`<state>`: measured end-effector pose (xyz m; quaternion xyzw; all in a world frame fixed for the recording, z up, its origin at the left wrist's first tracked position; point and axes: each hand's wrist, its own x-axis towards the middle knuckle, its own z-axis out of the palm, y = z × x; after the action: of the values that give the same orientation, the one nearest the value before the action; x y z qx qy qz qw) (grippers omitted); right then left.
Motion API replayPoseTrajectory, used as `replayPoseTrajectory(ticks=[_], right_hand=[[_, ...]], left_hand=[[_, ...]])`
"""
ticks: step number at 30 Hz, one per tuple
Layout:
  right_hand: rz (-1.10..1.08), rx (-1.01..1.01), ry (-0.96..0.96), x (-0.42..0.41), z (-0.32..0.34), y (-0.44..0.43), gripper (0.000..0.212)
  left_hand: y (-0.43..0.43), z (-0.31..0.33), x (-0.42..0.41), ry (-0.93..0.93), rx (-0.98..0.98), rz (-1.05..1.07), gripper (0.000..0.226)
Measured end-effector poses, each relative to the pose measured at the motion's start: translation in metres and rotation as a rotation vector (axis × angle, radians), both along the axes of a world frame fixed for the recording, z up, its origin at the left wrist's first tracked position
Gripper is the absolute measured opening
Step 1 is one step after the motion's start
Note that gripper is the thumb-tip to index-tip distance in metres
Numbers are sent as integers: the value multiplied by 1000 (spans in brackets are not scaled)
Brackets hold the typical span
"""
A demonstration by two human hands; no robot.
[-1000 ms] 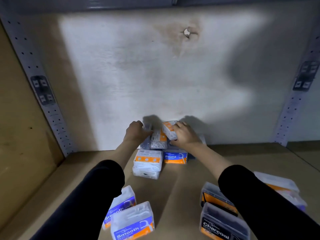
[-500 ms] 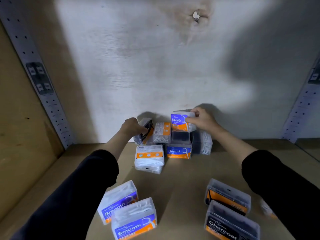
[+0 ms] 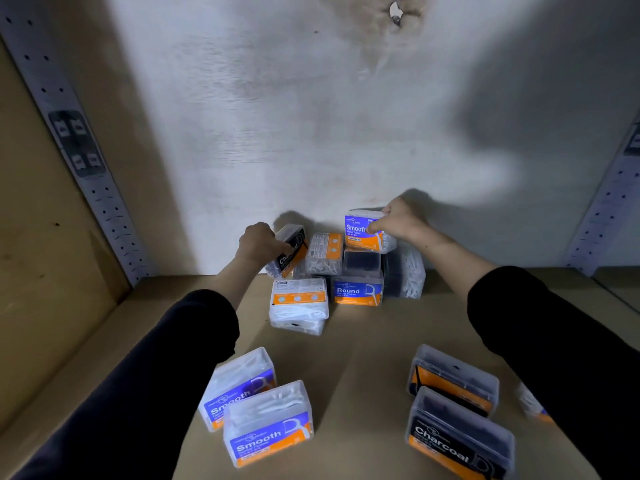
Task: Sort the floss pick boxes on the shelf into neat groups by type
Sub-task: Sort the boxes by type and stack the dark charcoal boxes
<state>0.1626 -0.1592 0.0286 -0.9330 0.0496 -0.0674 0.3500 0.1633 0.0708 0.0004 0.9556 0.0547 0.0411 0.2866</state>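
A jumbled pile of floss pick boxes sits against the shelf's back wall. My left hand (image 3: 260, 241) grips a tilted black Charcoal box (image 3: 291, 252) at the pile's left end. My right hand (image 3: 398, 221) holds a blue-and-orange Smooth box (image 3: 362, 231) lifted above the pile's top. Under it are a Round box (image 3: 357, 291), a dark box (image 3: 361, 262), a white box with an orange band (image 3: 298, 296) and an upright white box (image 3: 325, 253). Two Smooth boxes (image 3: 268, 424) lie front left. Two Charcoal boxes (image 3: 457, 434) lie front right.
The wooden shelf board (image 3: 363, 348) has bare room between the front groups and the pile. Perforated metal uprights (image 3: 79, 157) stand at the left and right corners. Another box (image 3: 531, 405) peeks out behind my right sleeve. A clear box of white picks (image 3: 407, 271) leans at the pile's right.
My right hand has lifted the Smooth box off the pile and up. My left hand has taken hold of the Charcoal box and tilted it. The view has dropped lower.
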Motion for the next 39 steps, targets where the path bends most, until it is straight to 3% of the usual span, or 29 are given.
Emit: replayPoseTrajectory(ticks=[5,11,15,29,32,36,39], right_hand=[[-71,74,-57,-15,10,-5,48],[-82,97,-88,-46,34,-11,33],[-54,98,-96,-73,51,-12,20],[118,62,-56,-194,63,17,37],[225,-26,17,-219,48,33,28],[375,-134,135,-251,26,56,14],[425,-214,203,-260,0,70,38]], left_hand=[[-4,14,-13,-72,-1,11,21],[-11,41,-44,-94,-10,44,36],[-13,61,-71,-102,-4,27,21],[-8,91,-168,-162,-9,4,27],[-5,91,-180,-164,-18,8,40],[-1,94,-192,-168,-10,14,42],[0,96,-201,-174,17,11,34]])
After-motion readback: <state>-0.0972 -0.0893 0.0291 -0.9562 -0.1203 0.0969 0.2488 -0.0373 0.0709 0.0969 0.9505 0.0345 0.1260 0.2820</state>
